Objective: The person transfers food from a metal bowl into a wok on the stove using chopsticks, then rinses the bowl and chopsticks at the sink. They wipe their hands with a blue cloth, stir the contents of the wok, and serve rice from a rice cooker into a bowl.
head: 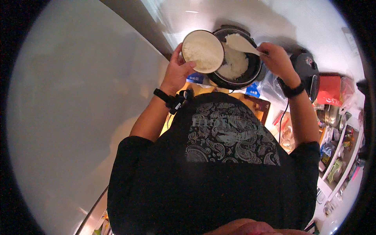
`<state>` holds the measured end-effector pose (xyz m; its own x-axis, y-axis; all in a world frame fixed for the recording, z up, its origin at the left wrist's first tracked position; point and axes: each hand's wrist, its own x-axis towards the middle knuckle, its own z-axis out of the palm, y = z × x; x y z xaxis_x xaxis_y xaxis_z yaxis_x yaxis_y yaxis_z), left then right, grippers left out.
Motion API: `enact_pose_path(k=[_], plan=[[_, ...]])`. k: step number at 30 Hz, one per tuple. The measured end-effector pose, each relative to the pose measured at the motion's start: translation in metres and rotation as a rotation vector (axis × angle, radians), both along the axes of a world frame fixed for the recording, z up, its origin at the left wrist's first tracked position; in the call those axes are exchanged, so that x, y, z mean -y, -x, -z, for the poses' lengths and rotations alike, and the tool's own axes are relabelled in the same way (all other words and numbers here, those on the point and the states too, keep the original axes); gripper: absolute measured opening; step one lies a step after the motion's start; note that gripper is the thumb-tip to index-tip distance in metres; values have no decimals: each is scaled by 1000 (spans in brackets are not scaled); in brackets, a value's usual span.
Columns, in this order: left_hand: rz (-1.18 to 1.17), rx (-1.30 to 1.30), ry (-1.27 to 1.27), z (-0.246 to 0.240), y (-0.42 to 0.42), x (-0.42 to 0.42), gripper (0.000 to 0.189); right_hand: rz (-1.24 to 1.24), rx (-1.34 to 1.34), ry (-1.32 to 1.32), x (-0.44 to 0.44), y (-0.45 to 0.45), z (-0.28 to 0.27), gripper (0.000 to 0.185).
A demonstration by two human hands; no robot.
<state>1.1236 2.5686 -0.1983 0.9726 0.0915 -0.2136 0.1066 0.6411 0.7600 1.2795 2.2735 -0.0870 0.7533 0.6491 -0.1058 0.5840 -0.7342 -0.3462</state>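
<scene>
My left hand (179,70) grips the rim of a round bowl (202,51), its thumb over the near edge; white rice lies inside. The bowl overlaps the left side of a dark cooking pot (255,69), which looks like a rice cooker's and has more rice (233,66) in it. Above the pot, my right hand (274,58) holds the handle of a white rice paddle (241,44). Some rice appears to cling to the paddle's far end. Both wrists wear black bands.
Right of the pot stands a black rounded appliance (305,73), with a red box (329,89) and metal pots (329,116) beyond it. A clear plastic bag (271,83) lies near the pot. Shelves with packets (335,170) line the right side. A large pale panel (73,102) fills the left.
</scene>
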Motion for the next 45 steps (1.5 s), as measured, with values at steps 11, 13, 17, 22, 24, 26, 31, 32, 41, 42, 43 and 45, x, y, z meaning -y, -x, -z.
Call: enact_pose_path(k=[11,13,17,22,24,26,31,32,41,42,43,45], plan=[[-95,-10,-145,-19,34,-10,87,-231,-89,502,-33,-20,155,19],[-106,-20,-129,-18,39,-11,87,-349,-125,468,-42,-24,169,19],[-140,-37,-171,-13,46,-14,88,-220,-405,302,-50,-25,167,20],[-138,-18,-49,-10,44,-16,86,97,-698,57,-46,-18,142,21],[-129,-22,-21,-12,41,-15,84,157,-759,-8,-35,-17,132,19],[-131,-22,-3,-15,37,-14,83,223,-811,-47,-20,-16,120,17],[-104,2,-28,-23,21,-8,81,370,-815,-241,22,-9,64,24],[-80,22,-30,-25,18,-7,80,370,-777,-261,27,-5,48,24],[108,32,86,-35,-7,26,77,-31,321,-213,-26,77,0,25],[110,21,103,-36,-6,30,77,-53,362,-161,-38,91,7,19],[125,32,142,-35,-6,34,77,-75,346,-115,-45,97,13,19],[112,-52,124,-33,-3,38,77,-100,271,-27,-48,100,17,17]])
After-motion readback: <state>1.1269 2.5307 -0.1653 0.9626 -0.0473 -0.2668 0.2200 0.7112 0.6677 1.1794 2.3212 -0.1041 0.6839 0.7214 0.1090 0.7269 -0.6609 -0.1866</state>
